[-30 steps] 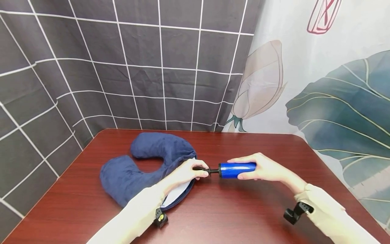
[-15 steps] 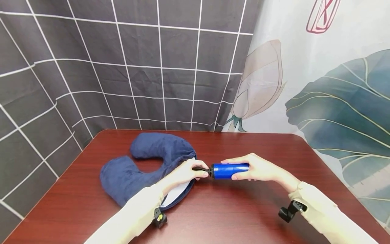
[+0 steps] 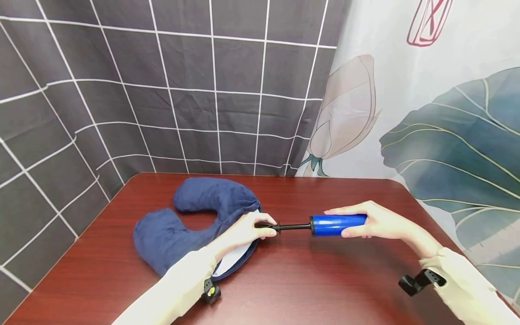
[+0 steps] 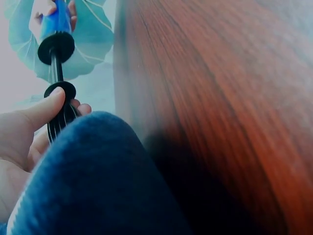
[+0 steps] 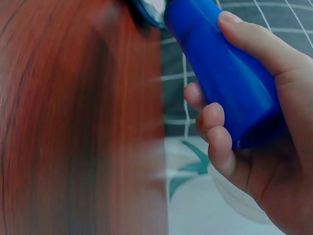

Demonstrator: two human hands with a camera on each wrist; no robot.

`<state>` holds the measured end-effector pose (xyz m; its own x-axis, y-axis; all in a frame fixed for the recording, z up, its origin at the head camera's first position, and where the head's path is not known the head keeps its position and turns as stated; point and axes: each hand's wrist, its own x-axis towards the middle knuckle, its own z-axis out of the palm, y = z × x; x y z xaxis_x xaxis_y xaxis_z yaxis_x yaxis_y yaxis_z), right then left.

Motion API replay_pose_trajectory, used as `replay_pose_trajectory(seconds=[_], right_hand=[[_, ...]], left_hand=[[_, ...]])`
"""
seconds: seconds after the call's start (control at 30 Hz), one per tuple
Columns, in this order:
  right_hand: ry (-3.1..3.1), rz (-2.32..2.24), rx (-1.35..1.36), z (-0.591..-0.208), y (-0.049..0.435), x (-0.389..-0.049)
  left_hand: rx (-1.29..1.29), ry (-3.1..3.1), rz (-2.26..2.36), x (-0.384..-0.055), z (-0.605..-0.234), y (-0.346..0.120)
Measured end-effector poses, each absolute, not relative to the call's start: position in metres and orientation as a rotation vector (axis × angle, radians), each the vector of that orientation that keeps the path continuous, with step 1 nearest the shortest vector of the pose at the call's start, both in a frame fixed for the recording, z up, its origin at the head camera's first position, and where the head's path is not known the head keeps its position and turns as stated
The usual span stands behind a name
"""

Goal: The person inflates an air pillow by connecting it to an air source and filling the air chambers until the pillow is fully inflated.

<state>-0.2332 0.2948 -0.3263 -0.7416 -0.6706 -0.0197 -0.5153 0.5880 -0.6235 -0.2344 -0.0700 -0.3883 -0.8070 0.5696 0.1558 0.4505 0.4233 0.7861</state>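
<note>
A blue hand pump (image 3: 337, 225) lies level between both hands, its black rod (image 3: 295, 227) drawn well out of the barrel. My right hand (image 3: 382, 222) grips the barrel; the right wrist view shows thumb and fingers curled round the blue tube (image 5: 227, 73). With my left hand (image 3: 247, 229) I pinch the ribbed black end piece (image 4: 61, 117), thumb against its round flange. Beneath and behind that hand a navy U-shaped neck pillow (image 3: 203, 221) lies on the table, its cover parted over a white inner (image 3: 232, 262). The left hand hides where the black end meets the pillow.
The reddish-brown wooden table (image 3: 292, 284) carries the pillow at its left half. A dark grid-patterned curtain (image 3: 183, 90) hangs behind and to the left, a white flower-print curtain (image 3: 398, 113) to the right. Small black cameras (image 3: 420, 282) sit on both wrists.
My right hand first pushed the barrel left over the rod, then pulled it right, farther out than at the start. My left hand and the pillow stay in place.
</note>
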Motion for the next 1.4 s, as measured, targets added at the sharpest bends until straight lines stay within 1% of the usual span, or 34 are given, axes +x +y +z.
replay_pose_trajectory(seconds=[0.17,0.37,0.5,0.83,0.97,1.2,1.4], right_hand=[[2.697,-0.846,-1.026,-0.323,0.314,-0.226],[2.756,-0.846,-1.107,-0.324,0.314,-0.223],[2.722,-0.847,-1.161,-0.329,0.299,-0.227],[2.611,-0.713,-1.306,-0.344,0.236,-0.240],[2.609,-0.613,-1.336,-0.346,0.217,-0.243],[2.693,-0.322,-1.251,-0.338,0.199,-0.236],[2.724,-0.294,-1.238,-0.333,0.209,-0.234]], left_hand=[[0.908,2.539,1.339,-0.235,-0.389,-0.071],[0.927,2.470,1.382,-0.236,-0.387,-0.070],[0.920,2.448,1.400,-0.235,-0.387,-0.069],[0.905,2.472,1.389,-0.234,-0.387,-0.067],[0.903,2.475,1.387,-0.235,-0.388,-0.066],[0.857,2.466,1.387,-0.234,-0.388,-0.066],[0.870,2.487,1.351,-0.235,-0.387,-0.067]])
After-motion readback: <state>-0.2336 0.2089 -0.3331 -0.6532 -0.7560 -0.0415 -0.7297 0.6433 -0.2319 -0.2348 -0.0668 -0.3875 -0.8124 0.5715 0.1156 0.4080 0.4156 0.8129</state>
